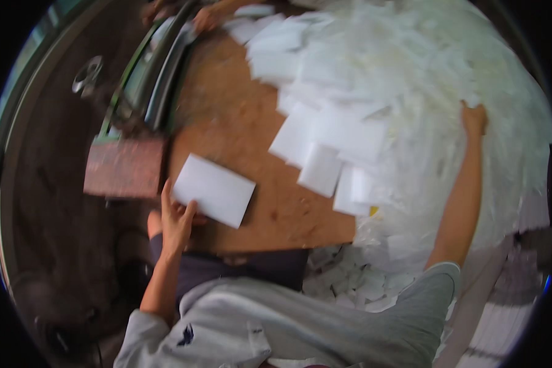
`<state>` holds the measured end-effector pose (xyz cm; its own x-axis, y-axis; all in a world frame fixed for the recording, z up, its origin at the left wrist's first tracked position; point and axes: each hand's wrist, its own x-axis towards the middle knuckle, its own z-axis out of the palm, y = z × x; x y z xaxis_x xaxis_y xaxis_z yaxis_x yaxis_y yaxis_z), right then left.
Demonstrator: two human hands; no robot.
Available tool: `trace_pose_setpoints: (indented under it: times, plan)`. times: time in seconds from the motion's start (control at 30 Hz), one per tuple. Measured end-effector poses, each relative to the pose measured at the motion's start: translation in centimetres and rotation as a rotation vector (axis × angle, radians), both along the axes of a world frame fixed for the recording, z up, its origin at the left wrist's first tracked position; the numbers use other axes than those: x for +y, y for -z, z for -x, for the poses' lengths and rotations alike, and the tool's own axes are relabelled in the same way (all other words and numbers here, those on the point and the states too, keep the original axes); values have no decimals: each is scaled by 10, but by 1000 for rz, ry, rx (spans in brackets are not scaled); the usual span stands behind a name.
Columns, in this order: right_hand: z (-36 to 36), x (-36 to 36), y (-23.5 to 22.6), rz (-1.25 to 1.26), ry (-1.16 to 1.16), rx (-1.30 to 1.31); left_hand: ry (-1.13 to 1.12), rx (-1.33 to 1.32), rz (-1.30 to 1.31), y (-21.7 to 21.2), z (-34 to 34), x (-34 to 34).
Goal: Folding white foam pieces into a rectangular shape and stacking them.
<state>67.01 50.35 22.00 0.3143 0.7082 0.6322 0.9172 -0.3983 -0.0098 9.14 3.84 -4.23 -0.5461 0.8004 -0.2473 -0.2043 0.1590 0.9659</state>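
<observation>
Grey sweatshirt sleeves (300, 319) fill the lower edge of the view, and both bare forearms rise from them over a brown wooden worktop (239, 122). At the worktop's near left corner the left hand (176, 221) rests with its fingers spread and curled against the near left corner of a single white rectangular sheet (213, 189); the fingertips touch the sheet's edge, though whether they pinch it or only press on it cannot be told. That sheet lies flat and slightly skewed, apart from the rest of the paper, close to the worktop's near edge. Far to the right, the right hand (474, 118) is stretched out onto a large heap of white paper sheets (398, 80) that covers the right half and far side of the worktop; its fingers lie on the heap, and blur hides whether they are closed on anything. Loose sheets spill from the heap toward the middle of the worktop and down over its near right edge. Beside the left edge stands a green metal machine frame (144, 80) with a reddish block (126, 167) at its near end. At the far edge another person's hand (205, 17) touches the paper.
</observation>
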Motion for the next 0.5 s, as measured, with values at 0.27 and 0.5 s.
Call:
trace_pose_setpoints:
  times: [0.27, 0.5]
  plan:
    - [103, -102, -53, -441, -674, 203, 45, 502, 281, -11, -10, -72]
    - [231, -216, -6, -1023, -1131, -174, 200, 1005, -76, -44, -7, -54]
